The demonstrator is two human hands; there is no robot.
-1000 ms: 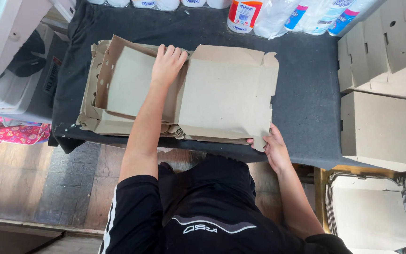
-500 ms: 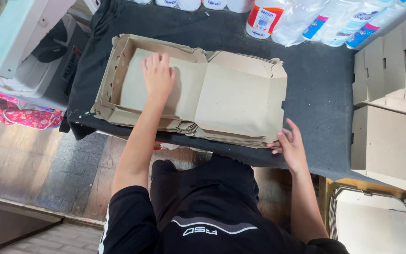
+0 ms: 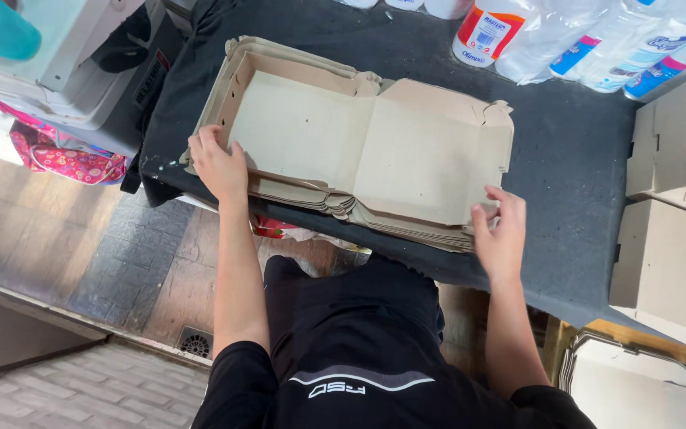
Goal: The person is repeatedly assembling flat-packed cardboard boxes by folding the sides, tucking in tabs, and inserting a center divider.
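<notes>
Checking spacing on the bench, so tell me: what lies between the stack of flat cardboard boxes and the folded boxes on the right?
In the head view, only bare dark table cover separates the stack of flat cardboard boxes from the folded boxes.

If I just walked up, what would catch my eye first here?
Most likely the stack of flat brown cardboard boxes lying open in the middle of the dark table. The left hand grips the stack's near left corner and the right hand its near right corner. After that, the plastic bottles at the far right edge and the folded boxes piled to the right.
</notes>
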